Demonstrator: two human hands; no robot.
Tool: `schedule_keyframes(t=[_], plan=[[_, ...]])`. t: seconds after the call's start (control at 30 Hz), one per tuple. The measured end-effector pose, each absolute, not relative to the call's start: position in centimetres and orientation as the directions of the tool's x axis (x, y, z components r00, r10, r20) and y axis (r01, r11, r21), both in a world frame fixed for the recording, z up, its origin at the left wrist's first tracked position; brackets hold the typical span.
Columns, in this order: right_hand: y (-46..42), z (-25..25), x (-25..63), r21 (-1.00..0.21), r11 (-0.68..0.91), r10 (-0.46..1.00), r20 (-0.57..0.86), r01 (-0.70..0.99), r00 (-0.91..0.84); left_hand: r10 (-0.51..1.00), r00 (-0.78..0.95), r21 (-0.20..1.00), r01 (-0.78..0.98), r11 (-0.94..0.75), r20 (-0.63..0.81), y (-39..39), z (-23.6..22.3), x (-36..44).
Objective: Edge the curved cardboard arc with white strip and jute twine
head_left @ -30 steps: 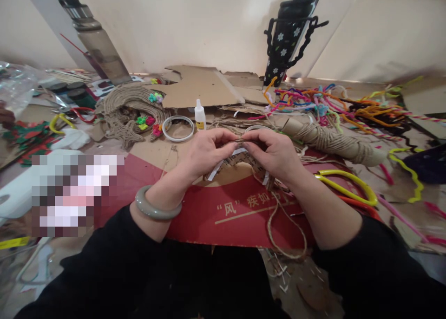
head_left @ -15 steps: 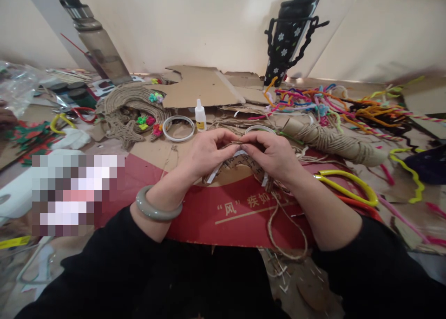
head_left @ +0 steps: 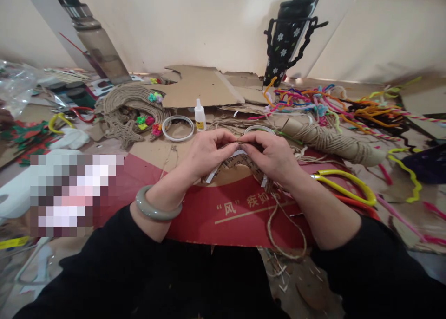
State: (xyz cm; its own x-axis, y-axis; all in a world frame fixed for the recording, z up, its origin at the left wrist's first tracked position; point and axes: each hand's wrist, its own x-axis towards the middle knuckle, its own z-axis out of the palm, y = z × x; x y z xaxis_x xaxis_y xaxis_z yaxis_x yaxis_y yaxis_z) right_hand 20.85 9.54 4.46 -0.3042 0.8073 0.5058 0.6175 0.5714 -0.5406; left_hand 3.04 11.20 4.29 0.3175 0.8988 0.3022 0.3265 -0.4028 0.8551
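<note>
In the middle of the head view, my left hand and my right hand meet with fingertips close together, thumbs facing me. Both are closed on the upper edge of a curved piece of cardboard, which has dark printing and white strips on it. Along that edge, brown twine shows between the fingers; how it is fixed there is hidden. A loose loop of twine hangs below my right hand, over the red printed board. Beyond my left hand stands a small glue bottle, beside a roll of clear tape.
Yellow-handled scissors lie right of my right forearm. Behind them are a cardboard tube wound with twine and tangled pipe cleaners. A white glue gun lies left. Two tall bottles stand by the wall.
Both hands keep almost the same place and grip on the cardboard piece. Only a very slight shift of the whole view shows.
</note>
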Motion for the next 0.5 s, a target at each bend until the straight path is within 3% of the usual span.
schedule_keyframes(t=[0.23, 0.5], plan=[[9.83, 4.74, 21.33, -0.65, 0.49, 0.865, 0.446, 0.581, -0.231, 0.924, 0.264, 0.881, 0.315, -0.354, 0.277, 11.24, 4.61, 2.93], [9.73, 4.54, 21.33, -0.596, 0.527, 0.841, 0.47, 0.606, -0.269, 0.903, 0.342, 0.869, 0.327, -0.372, 0.258, 11.37, 4.53, 2.68]])
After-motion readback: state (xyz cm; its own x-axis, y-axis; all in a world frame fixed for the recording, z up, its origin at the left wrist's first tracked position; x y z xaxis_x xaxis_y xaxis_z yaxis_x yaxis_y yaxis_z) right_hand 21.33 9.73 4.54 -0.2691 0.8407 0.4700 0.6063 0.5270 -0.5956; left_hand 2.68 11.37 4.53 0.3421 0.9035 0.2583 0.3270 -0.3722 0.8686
